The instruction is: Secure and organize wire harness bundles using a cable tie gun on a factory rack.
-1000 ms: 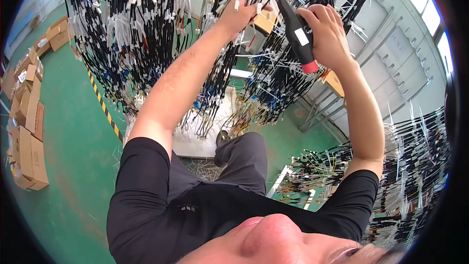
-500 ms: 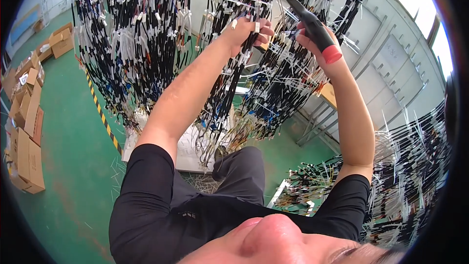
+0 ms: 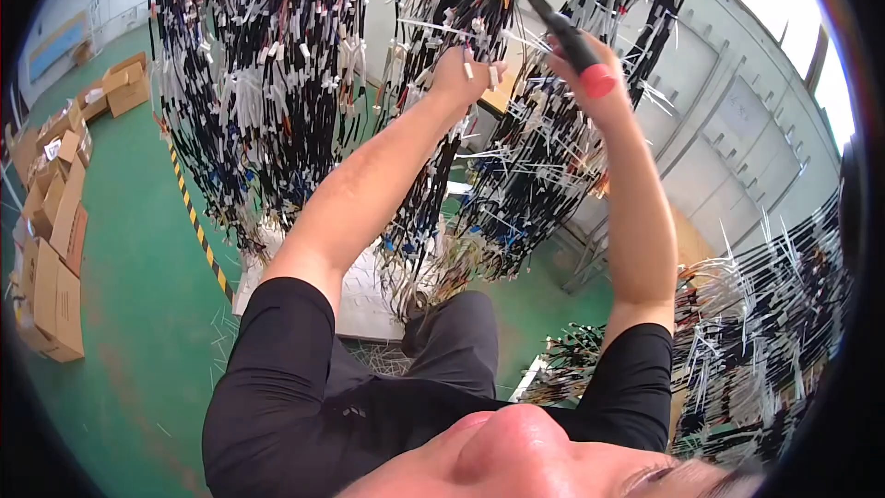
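Both my arms reach up into hanging bundles of black cable harnesses [image 3: 277, 101] studded with white cable ties. My left hand [image 3: 466, 69] pinches a bundle of wires with a white tie [image 3: 461, 32] near the top middle. My right hand [image 3: 581, 65] grips cutting pliers [image 3: 567, 32] with black handles and a red end; the jaws point up and left toward the bundle beside my left hand. Whether the jaws touch a tie cannot be made out.
More tied harnesses hang at the right [image 3: 765, 332]. Stacked cardboard boxes [image 3: 51, 258] line the left edge of the green floor [image 3: 138, 314], which carries a yellow-black stripe [image 3: 198, 231]. A white pallet-like sheet [image 3: 369, 295] lies below. A grey panelled wall [image 3: 728, 129] stands behind.
Both hands have shifted to the right and upward along the bundles. The pliers have turned so their jaws now point toward the wires by my left hand.
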A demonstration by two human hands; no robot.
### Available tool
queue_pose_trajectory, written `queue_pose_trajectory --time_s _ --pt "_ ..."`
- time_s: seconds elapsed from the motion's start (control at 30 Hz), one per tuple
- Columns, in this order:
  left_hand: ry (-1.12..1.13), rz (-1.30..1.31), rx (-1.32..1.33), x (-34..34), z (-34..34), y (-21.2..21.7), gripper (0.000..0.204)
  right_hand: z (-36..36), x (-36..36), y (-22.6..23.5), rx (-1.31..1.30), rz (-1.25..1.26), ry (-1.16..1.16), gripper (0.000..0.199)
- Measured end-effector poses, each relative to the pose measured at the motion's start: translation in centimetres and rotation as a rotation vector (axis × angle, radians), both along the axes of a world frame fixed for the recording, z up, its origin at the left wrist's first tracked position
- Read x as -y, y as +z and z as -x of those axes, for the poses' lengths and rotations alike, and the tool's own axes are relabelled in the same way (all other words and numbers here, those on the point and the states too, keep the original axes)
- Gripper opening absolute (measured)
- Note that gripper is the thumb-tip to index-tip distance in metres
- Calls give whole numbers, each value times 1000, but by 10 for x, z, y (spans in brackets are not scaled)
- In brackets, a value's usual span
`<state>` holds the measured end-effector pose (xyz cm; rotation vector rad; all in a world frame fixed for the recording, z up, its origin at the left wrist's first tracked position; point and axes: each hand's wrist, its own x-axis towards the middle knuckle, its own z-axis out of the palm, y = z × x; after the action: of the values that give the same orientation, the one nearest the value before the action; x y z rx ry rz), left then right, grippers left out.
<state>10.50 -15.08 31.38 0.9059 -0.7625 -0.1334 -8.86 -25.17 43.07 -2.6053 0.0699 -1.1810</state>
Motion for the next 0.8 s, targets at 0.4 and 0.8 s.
queue_pose_trajectory --time_s 0.4,0.8 --pt "-51 -125 96 -20 -7 2 31 49 22 65 -459 44 215 32" --pt "60 -114 125 -29 -10 6 34 32 -20 73 -561 441 211 34"
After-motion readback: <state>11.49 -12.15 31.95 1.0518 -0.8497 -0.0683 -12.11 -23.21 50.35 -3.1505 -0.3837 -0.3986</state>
